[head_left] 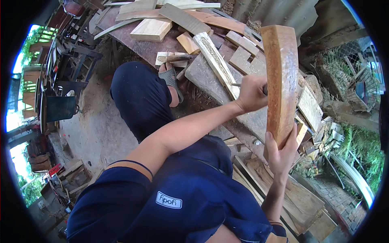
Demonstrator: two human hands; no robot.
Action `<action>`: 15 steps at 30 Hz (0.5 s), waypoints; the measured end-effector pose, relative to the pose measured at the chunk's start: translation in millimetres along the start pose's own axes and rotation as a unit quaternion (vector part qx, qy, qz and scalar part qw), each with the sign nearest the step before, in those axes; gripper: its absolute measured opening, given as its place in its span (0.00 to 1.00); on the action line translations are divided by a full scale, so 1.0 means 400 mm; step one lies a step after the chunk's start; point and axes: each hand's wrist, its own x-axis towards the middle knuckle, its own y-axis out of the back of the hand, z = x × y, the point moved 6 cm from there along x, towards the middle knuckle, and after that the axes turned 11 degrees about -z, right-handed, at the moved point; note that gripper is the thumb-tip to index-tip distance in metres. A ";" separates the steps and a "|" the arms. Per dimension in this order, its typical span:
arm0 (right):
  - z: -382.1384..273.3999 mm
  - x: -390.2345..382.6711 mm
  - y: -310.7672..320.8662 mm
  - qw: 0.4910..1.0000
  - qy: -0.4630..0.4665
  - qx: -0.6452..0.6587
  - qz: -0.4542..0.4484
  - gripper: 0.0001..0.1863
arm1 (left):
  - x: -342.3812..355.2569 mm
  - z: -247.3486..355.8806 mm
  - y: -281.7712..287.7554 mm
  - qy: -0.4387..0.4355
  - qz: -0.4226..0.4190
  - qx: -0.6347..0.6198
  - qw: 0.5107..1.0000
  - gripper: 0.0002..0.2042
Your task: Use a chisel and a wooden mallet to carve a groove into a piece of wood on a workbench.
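Observation:
My left hand (pixel 254 94) is closed around a chisel, whose thin metal blade (pixel 236 84) points left onto a long pale strip of wood (pixel 216 60). Carved relief runs along the top of that strip. My right hand (pixel 281 152) grips the lower end of a thick, worn wooden mallet (pixel 280 77), raised close to the camera beside my left hand. The mallet hides part of my left hand and most of the chisel's handle. Under the carved strip lies a broad worn board (pixel 210 87).
A wooden-handled tool (pixel 178 58) lies on a small block near my sandalled foot (pixel 170 79). Loose boards and offcuts (pixel 152 30) cover the far bench. More planks (pixel 304 206) are stacked at lower right. Stacked furniture and a dark green bin (pixel 60 108) stand at left.

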 end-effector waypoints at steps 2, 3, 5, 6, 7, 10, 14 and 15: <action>0.025 -0.001 -0.010 0.999 0.027 0.036 0.012 0.29 | 0.027 0.011 0.055 0.021 0.012 -0.061 0.998 0.16; 0.027 -0.004 -0.012 0.999 0.028 0.038 0.014 0.29 | 0.038 0.001 0.086 0.044 0.029 -0.117 0.992 0.15; 0.036 -0.007 -0.043 0.997 -0.048 0.059 -0.033 0.29 | 0.046 -0.085 0.170 0.074 0.086 -0.164 0.980 0.11; 0.038 -0.016 -0.040 0.998 -0.039 0.047 -0.019 0.30 | 0.063 -0.114 0.184 0.117 0.093 -0.223 0.963 0.13; 0.043 -0.020 -0.047 0.998 -0.037 0.049 -0.017 0.30 | 0.074 -0.129 0.206 0.157 0.104 -0.272 0.944 0.15; 0.060 -0.032 -0.068 0.995 -0.066 0.064 -0.029 0.31 | 0.071 -0.136 0.223 0.226 0.120 -0.336 0.906 0.15; 0.067 -0.036 -0.078 0.993 -0.088 0.062 -0.038 0.31 | 0.084 -0.109 0.212 0.181 0.052 -0.303 0.934 0.16; 0.065 -0.035 -0.076 0.994 -0.074 0.071 -0.034 0.31 | 0.086 -0.094 0.214 0.183 0.051 -0.304 0.934 0.16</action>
